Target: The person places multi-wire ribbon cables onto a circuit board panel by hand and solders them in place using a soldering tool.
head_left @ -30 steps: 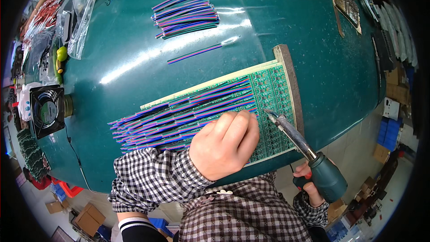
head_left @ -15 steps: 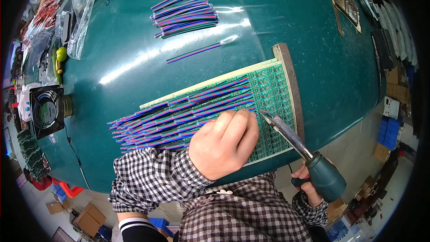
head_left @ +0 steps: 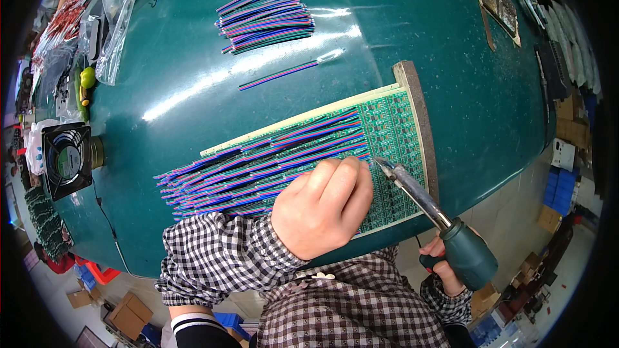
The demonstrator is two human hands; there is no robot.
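Left hand (head_left: 322, 205): curled over circuit board (head_left: 392, 125), mid-frame; cannot tell whether pinching anything.
Right hand (head_left: 447, 275): closed around soldering iron (head_left: 469, 252), lower right.
Iron tip (head_left: 385, 165): just right of left hand.
Wires (head_left: 258, 171): across board, left of centre.

The left forearm (head_left: 219, 254) slants in from the near-left of the circuit board (head_left: 403, 135), and the left hand (head_left: 322, 206) sits over the board's near part, back upward, knuckles bent, fingers curled under so I can't see every tip. The right hand (head_left: 449, 278) is just off the board's near right corner, fingers bent into a grip, partly hidden from me, its sleeved wrist (head_left: 451, 306) nearer the body.
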